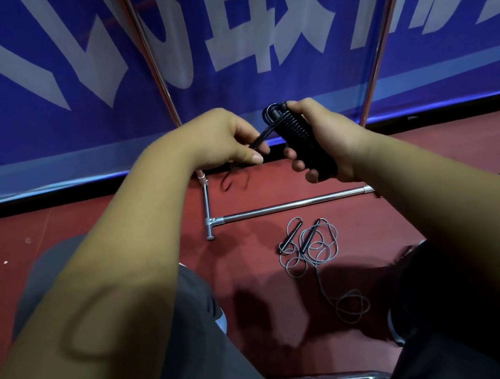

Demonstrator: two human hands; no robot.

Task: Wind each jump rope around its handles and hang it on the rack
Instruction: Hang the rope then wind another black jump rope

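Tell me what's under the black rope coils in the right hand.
Black handles: a top end pokes out above the coils, and a bare stretch shows below them. The wound stretch is covered, and the right hand hides the far side.

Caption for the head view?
Right hand grips rope-wound black handles; left hand pinches its tail; grey jump rope lies loose on floor.
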